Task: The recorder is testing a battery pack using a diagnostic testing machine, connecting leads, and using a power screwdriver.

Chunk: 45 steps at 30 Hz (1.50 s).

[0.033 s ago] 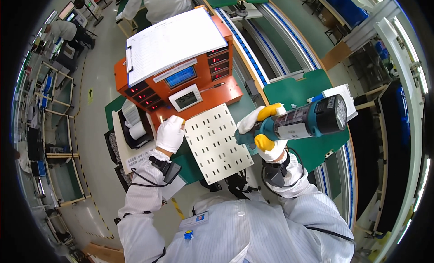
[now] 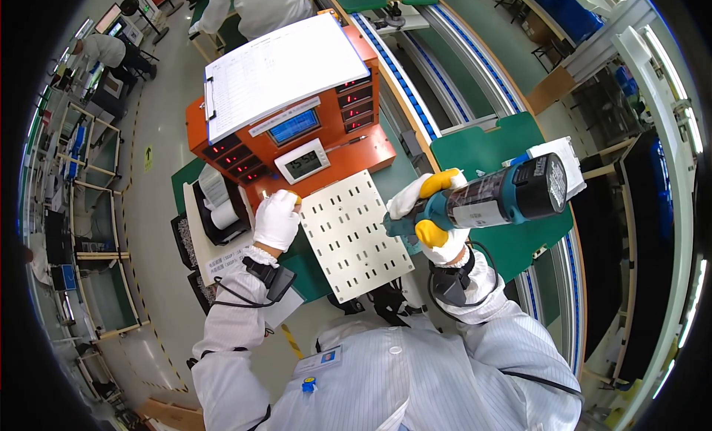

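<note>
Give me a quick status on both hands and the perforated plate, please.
Right hand gripping teal cordless driver, held above bench. Left hand at upper left corner of white perforated plate, pinching something small. Orange test unit close behind plate.

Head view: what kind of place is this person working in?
Most likely a factory assembly line. A conveyor track runs past the bench, the right hand grips a cordless power screwdriver beside a perforated white metal panel, and an orange unit with red digital readouts stands behind it.

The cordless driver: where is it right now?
In the head view, the teal cordless driver sits right of centre, gripped in the right hand, beside the white perforated plate.
</note>
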{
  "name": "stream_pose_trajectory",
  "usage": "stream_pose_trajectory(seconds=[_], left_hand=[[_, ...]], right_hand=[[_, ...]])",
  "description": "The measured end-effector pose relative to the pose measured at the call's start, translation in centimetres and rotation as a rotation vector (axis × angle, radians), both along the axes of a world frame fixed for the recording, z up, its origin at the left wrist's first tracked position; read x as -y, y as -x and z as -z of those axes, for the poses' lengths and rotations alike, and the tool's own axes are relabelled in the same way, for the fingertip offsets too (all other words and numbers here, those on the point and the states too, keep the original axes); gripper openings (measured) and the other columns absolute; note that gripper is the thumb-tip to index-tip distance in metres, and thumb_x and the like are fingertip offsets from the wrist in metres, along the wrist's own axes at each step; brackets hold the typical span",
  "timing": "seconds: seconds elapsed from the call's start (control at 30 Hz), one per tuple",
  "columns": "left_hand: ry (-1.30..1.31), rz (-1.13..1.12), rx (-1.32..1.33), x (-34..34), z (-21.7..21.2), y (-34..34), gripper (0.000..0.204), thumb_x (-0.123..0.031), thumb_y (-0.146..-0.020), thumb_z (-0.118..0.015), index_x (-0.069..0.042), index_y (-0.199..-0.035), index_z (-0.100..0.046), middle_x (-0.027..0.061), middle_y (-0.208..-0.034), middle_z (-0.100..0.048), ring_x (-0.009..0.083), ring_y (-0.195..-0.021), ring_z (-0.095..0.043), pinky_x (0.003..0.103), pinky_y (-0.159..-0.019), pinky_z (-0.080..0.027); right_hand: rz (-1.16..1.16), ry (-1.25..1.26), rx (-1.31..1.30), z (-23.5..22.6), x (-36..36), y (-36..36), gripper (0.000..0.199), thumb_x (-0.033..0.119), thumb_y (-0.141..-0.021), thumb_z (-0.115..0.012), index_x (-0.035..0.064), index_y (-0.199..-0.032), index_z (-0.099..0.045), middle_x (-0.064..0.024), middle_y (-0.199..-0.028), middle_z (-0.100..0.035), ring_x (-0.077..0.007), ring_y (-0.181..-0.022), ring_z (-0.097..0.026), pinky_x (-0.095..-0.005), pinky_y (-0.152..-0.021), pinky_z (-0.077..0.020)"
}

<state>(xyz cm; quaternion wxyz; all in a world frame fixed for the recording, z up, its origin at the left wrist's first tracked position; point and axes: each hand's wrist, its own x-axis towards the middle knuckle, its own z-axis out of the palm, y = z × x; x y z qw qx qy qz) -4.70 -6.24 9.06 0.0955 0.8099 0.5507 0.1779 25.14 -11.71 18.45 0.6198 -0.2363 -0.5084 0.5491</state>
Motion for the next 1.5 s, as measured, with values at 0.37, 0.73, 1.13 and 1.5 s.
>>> stream_pose_trajectory(seconds=[0.37, 0.73, 1.13, 1.5], left_hand=[[0.280, -0.035, 0.423, -3.2, -0.1, -11.2, 0.018, -0.014, -0.083, -0.066, -0.003, -0.095, -0.058, 0.0185, -0.088, -0.063, 0.0378, -0.085, -0.061, 0.045, -0.073, -0.049], [0.054, 0.084, 0.067, -5.8, 2.2, -12.8, 0.023, -0.021, -0.080, -0.069, -0.003, -0.093, -0.060, 0.0137, -0.100, -0.058, 0.0347, -0.103, -0.053, 0.046, -0.086, -0.042], [-0.046, 0.077, -0.092, 0.7, 0.4, -10.5, 0.067, -0.036, -0.077, -0.071, -0.003, -0.131, -0.051, 0.0195, -0.137, -0.047, 0.0370, -0.131, -0.038, 0.050, -0.108, -0.029], [0.057, 0.199, -0.019, 9.2, -1.4, -8.9, 0.067, -0.042, -0.076, -0.070, -0.005, -0.129, -0.056, 0.0196, -0.138, -0.047, 0.0376, -0.133, -0.037, 0.053, -0.112, -0.024]], right_hand=[[0.125, -0.046, -0.110, -1.8, -0.9, -3.7, 0.056, 0.034, -0.081, -0.078, 0.0072, -0.120, -0.047, -0.0167, -0.087, -0.060, -0.0313, -0.075, -0.060, -0.0472, -0.073, -0.0501], [0.167, 0.034, -0.019, -0.3, -1.0, -6.9, 0.049, 0.051, -0.094, -0.053, 0.0017, -0.098, -0.055, -0.0173, -0.084, -0.060, -0.0315, -0.074, -0.060, -0.0466, -0.076, -0.0486], [0.148, -0.070, -0.193, 0.4, -6.6, -2.2, 0.047, 0.014, -0.082, -0.077, 0.0028, -0.117, -0.048, -0.0149, -0.089, -0.061, -0.0275, -0.081, -0.063, -0.0430, -0.077, -0.0533], [0.163, -0.066, 0.095, 4.2, -11.3, 1.9, 0.042, 0.015, -0.078, -0.077, -0.0002, -0.109, -0.052, -0.0141, -0.088, -0.064, -0.0244, -0.080, -0.065, -0.0386, -0.074, -0.0546]])
